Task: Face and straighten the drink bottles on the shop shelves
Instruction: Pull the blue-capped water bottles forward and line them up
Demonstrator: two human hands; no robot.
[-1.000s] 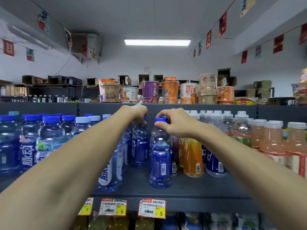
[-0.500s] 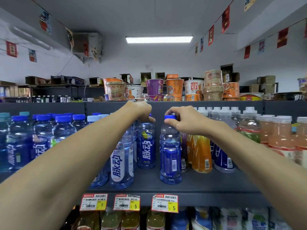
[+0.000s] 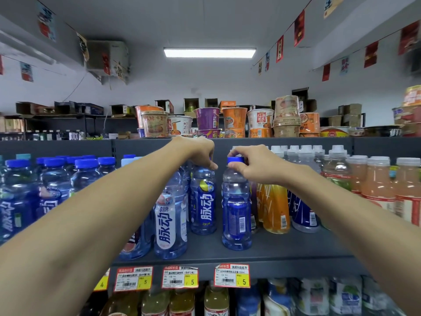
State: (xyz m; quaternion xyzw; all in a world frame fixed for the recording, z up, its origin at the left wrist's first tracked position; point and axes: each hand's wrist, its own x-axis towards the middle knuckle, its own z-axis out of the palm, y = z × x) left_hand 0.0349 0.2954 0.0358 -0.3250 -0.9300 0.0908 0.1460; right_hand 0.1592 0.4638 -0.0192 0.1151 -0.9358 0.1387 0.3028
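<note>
Now left hand [image 3: 200, 153] is curled over the top of the label-out bottle [image 3: 203, 201], fingers wrapped round its neck, with the cap hidden under them. Right hand [image 3: 257, 166] pinches the blue cap [image 3: 235, 160] of the barcode bottle [image 3: 237, 213] between thumb and fingertips. Landmark = barcode bottle, upright, near the front edge of the shelf [image 3: 296, 245]. Change: the label-out bottle, just left of it and a bit further back, showed its plain dark back a second ago. Since then it has turned under the left hand, and the big white brand characters now face the aisle. It stands upright, not touching the landmark. The barcode bottle itself shows no change in facing across the frames: barcode and small print still point outward, so the right hand's twist is not done yet. Judgement: one of the two is faced, and the other is the step in hand; it needs turning about its own axis at the cap while the base stays put. Further left of it, the white-label bottle [image 3: 169, 224] stands forward at the shelf edge, already label out. Just right of it and behind, the orange bottle [image 3: 275, 208] shows a barcode too, likely a later fix. Below it are price tags [image 3: 232, 275] on the shelf lip. Above and behind it are noodle cups [image 3: 234, 118] on the top shelf.
</note>
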